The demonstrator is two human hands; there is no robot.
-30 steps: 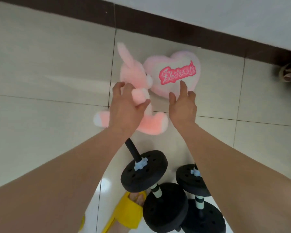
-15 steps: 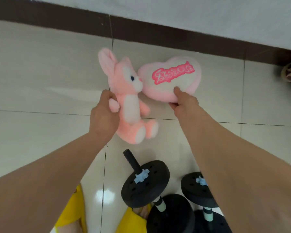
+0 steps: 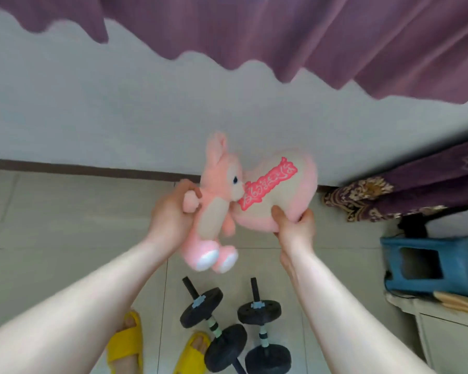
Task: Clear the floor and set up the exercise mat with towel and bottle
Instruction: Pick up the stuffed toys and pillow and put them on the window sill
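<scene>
Nearest, at bottom edge: two yellow foam slippers (image 3: 125,344) on the pale tiled floor (image 3: 38,211), toes showing, heels cut off by the frame. Just right of them, two black plate dumbbells (image 3: 214,327) with green-and-white striped grips, lying side by side on the tiles; lower plates partly cropped.

Both forearms raised mid-frame, clear of the floor. Left hand (image 3: 170,214) closed around the arm and side of a pink plush rabbit with cream belly (image 3: 214,209); fingers mostly hidden behind the toy. Rabbit upright, white-soled feet dangling, ears up. Right hand (image 3: 295,225) gripping the lower edge of a pink heart-shaped plush cushion (image 3: 281,193), thumb on the front, fingers behind (not visible). Cushion's cream face bears a hot-pink embroidered band; lettering too blurred to read. Rabbit's muzzle touching the cushion. Whole frame soft with motion blur.

Right side: blue plastic box-like object (image 3: 427,268) on a white cabinet top (image 3: 443,311), shape unclear, cut off at the edge. Beyond, purple patterned fabric (image 3: 376,198) draped to the floor.

Farthest: dark brown skirting (image 3: 79,168), grey-white wall (image 3: 119,103), mauve curtain (image 3: 281,31) with wavy hem across the top. Exercise mat, towel and bottle not identifiable here.
</scene>
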